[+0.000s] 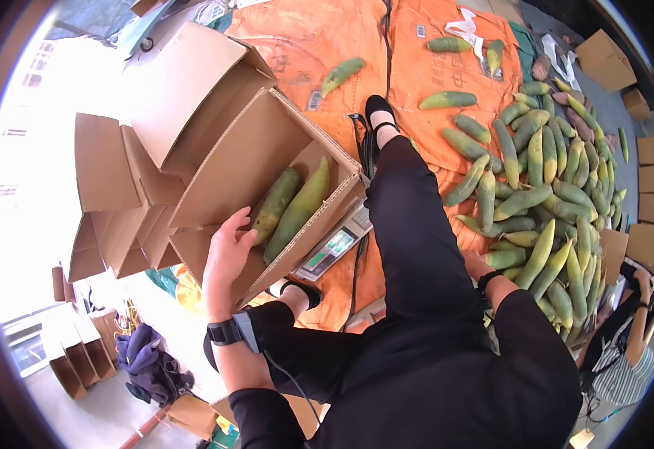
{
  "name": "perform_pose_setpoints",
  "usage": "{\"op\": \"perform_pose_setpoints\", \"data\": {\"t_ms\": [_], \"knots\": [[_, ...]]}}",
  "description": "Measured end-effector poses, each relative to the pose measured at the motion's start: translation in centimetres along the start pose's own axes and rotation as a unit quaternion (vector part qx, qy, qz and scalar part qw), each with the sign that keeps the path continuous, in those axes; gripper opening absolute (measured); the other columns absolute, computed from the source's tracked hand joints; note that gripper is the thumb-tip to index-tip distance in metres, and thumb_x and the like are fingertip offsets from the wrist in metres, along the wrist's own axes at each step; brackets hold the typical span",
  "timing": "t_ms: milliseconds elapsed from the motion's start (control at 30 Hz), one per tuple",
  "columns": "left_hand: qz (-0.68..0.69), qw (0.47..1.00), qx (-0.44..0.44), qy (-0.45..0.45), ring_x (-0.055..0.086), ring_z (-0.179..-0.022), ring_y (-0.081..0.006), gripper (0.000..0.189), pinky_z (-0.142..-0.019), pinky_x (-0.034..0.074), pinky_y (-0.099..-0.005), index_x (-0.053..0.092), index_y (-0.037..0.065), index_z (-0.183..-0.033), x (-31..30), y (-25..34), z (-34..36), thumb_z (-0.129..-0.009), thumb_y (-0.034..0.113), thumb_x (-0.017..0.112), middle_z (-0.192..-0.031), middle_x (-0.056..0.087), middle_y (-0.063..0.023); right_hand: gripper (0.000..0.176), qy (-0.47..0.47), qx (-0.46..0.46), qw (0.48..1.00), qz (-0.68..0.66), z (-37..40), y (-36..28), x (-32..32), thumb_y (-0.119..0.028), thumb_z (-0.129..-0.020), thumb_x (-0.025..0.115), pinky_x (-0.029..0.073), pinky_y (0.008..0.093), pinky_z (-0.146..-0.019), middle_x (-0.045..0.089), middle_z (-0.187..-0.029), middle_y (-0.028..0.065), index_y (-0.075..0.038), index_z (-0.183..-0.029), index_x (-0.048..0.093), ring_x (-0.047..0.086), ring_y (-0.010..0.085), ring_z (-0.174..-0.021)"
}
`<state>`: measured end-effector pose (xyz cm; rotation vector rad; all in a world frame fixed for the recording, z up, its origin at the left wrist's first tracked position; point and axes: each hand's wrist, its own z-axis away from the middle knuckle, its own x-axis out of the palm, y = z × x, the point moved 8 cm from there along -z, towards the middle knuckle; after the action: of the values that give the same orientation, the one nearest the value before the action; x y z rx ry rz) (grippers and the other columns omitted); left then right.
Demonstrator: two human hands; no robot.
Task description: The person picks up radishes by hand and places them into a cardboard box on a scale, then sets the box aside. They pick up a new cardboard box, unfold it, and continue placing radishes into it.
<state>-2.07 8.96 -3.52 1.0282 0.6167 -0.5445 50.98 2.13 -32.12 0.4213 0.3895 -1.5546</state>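
My left hand (229,243) is at the near edge of an open cardboard box (226,161), its fingers apart and reaching over the inside. Two long green radishes (301,206) lie in that box, just right of my fingers. Under the box's right side shows a scale (334,251) with a lit display. My right hand (478,266) is at the left edge of a large pile of green radishes (551,198), by a pale green one (505,258). Its fingers are mostly hidden, so its grip cannot be made out.
More open cardboard boxes (114,168) stand at the left. An orange sheet (319,45) covers the floor, with loose radishes on it. Another person in a striped top (626,374) is at the lower right. Further boxes (607,60) line the right side.
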Motion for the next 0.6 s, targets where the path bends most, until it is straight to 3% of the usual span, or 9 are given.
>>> {"op": "perform_pose_setpoints", "data": {"t_ms": [100, 267, 333, 367, 433, 500, 533, 567, 600], "knots": [[0.02, 0.999, 0.022, 0.023, 0.063, -0.093, -0.0232, 0.046, -0.083, 0.05, -0.0332, 0.052, 0.005, -0.13, -0.5, 1.3, 1.1, -0.084, 0.006, 0.061, -0.118, 0.062, -0.0169, 0.037, -0.007, 0.021, 1.0, 0.007, 0.4, 0.0, -0.9, -0.029, -0.086, 0.051, 0.034, 0.0557, -0.1, 0.056, -0.128, 0.0081, -0.014, -0.118, 0.061, 0.043, 0.0276, -0.129], [0.013, 0.999, 0.025, 0.029, 0.063, -0.096, -0.0223, 0.045, -0.083, 0.05, -0.0324, 0.053, 0.005, -0.129, -1.1, 2.9, 2.4, -0.085, 0.004, 0.06, -0.117, 0.061, -0.0159, 0.032, 0.029, 0.04, 0.999, 0.021, -0.6, 1.6, -1.2, -0.031, -0.087, 0.049, 0.043, 0.048, -0.094, 0.06, -0.126, 0.0056, -0.014, -0.108, 0.067, 0.057, 0.0274, -0.114], [0.015, 0.999, 0.028, 0.031, 0.063, -0.096, -0.0209, 0.044, -0.082, 0.051, -0.0315, 0.053, 0.005, -0.129, -1.2, 3.1, 2.8, -0.085, 0.002, 0.059, -0.117, 0.062, -0.0153, 0.027, 0.121, 0.034, 0.992, 0.023, -3.0, 3.4, -0.6, -0.029, -0.087, 0.052, 0.05, 0.0418, -0.082, 0.065, -0.112, 0.0061, -0.012, -0.1, 0.068, 0.064, 0.0269, -0.098], [0.013, 0.999, 0.039, 0.032, 0.063, -0.096, -0.0207, 0.044, -0.082, 0.051, -0.0313, 0.053, 0.005, -0.128, -1.3, 3.4, 3.0, -0.085, 0.002, 0.059, -0.117, 0.062, -0.0149, 0.027, 0.124, 0.035, 0.991, 0.027, -4.1, 4.6, -0.5, -0.029, -0.087, 0.052, 0.05, 0.0418, -0.082, 0.065, -0.112, 0.0061, -0.012, -0.1, 0.068, 0.064, 0.0269, -0.098], [0.016, 0.998, 0.048, 0.037, 0.063, -0.095, -0.0205, 0.043, -0.081, 0.051, -0.0311, 0.054, 0.005, -0.128, -1.4, 3.9, 3.4, -0.085, 0.002, 0.059, -0.116, 0.062, -0.0146, 0.02, 0.3, -0.109, 0.93, 0.181, -4.2, 4.4, -3.0, -0.024, -0.087, 0.054, 0.053, 0.039, -0.071, 0.066, -0.09, 0.01, -0.01, -0.09, 0.067, 0.065, 0.0282, -0.082], [0.016, 0.998, 0.061, 0.03, 0.063, -0.094, -0.02, 0.043, -0.08, 0.051, -0.0305, 0.054, 0.005, -0.127, -1.5, 4.5, 3.7, -0.085, 0.002, 0.059, -0.115, 0.062, -0.0142, 0.015, 0.432, -0.1, 0.887, 0.131, -3.2, 6.9, -7.8, -0.018, -0.089, 0.052, 0.051, 0.0365, -0.065, 0.057, -0.071, 0.0069, -0.008, -0.083, 0.062, 0.063, 0.0239, -0.07], [0.02, 0.997, 0.06, 0.034, 0.063, -0.094, -0.02, 0.043, -0.08, 0.051, -0.0305, 0.054, 0.005, -0.127, -1.7, 4.5, 3.8, -0.085, 0.002, 0.059, -0.115, 0.062, -0.0142, 0.016, 0.444, -0.095, 0.851, -0.264, -1.9, 9.6, -10.7, -0.017, -0.091, 0.05, 0.049, 0.0353, -0.062, 0.054, -0.069, 0.0046, -0.008, -0.081, 0.058, 0.06, 0.0207, -0.068], [0.024, 0.996, 0.071, 0.038, 0.063, -0.093, -0.0199, 0.043, -0.079, 0.051, -0.0301, 0.055, 0.005, -0.127, -1.8, 4.6, 3.9, -0.085, 0.002, 0.059, -0.114, 0.063, -0.0138, 0.017, 0.383, -0.077, 0.682, -0.618, -0.6, 11.5, -11.9, -0.017, -0.093, 0.048, 0.048, 0.0341, -0.059, 0.05, -0.067, 0.0023, -0.008, -0.08, 0.055, 0.057, 0.0175, -0.065], [0.029, 0.995, 0.083, 0.042, 0.063, -0.093, -0.0198, 0.043, -0.079, 0.051, -0.0297, 0.055, 0.005, -0.126, -2.0, 4.7, 4.0, -0.084, 0.001, 0.06, -0.114, 0.063, -0.0135, 0.018, 0.394, -0.091, 0.636, -0.657, 1.3, 11.2, -14.1, -0.016, -0.094, 0.046, 0.045, 0.0321, -0.058, 0.046, -0.067, 0.0007, -0.008, -0.079, 0.053, 0.053, 0.0145, -0.064]]}}
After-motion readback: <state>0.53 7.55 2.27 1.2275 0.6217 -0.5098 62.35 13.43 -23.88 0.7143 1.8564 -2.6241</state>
